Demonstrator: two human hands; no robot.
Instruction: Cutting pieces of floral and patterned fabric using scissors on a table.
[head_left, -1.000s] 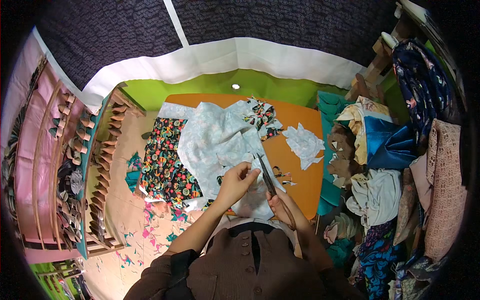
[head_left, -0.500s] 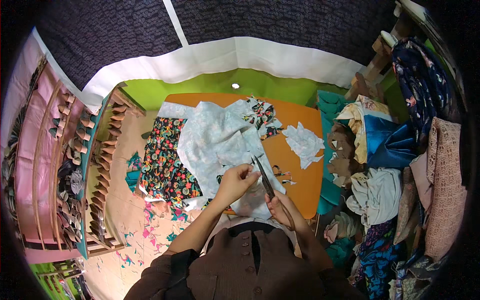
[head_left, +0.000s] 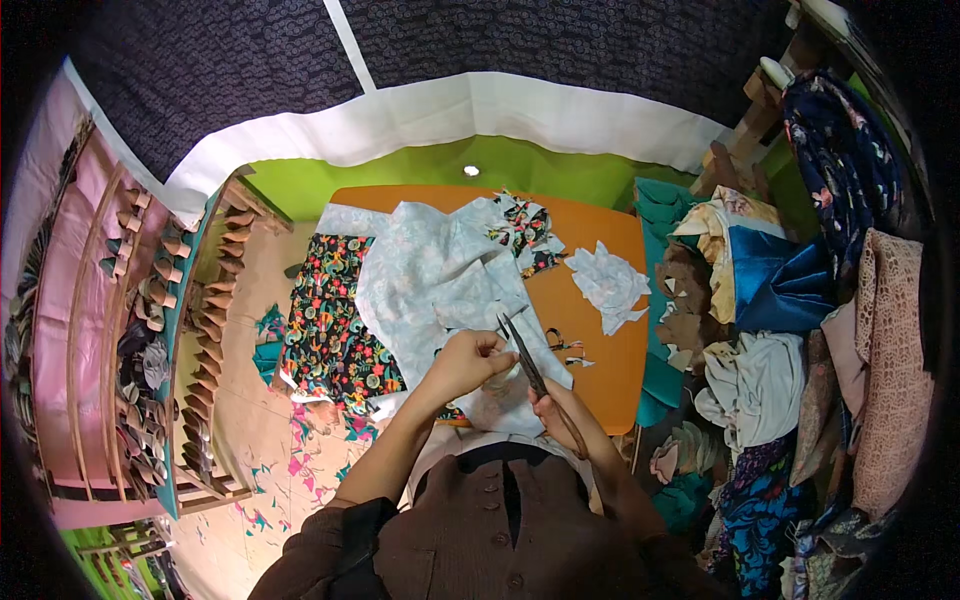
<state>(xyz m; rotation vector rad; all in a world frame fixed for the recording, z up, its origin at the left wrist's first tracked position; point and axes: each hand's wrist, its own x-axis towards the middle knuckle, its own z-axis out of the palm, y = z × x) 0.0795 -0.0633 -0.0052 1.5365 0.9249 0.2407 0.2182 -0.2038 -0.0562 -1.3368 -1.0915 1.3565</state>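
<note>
In my right hand [head_left: 556,412] is a pair of large dark scissors [head_left: 528,362], the blades pointing away from me and slightly left, a narrow gap near the tips. My left hand [head_left: 464,366] is closed in a pinch just left of the blades; whatever sits between its fingertips is too small to make out. Beneath both hands lies pale, light-blue-looking fabric [head_left: 410,265], spread on an orange table [head_left: 590,385]. Black fabric with a colourful print [head_left: 335,310] hangs over the table's left side.
A crumpled pale scrap [head_left: 608,287] and small cut bits [head_left: 568,347] lie on the table's right. Piled fabrics [head_left: 755,385] crowd the right side. At left stands a rack [head_left: 205,350] with rows of wooden shoe-shaped forms. Coloured scraps [head_left: 305,465] litter the floor.
The scissors' tips have shifted slightly left and the gap between the blades looks narrower. My left hand stays nearly in place, still pinched.
</note>
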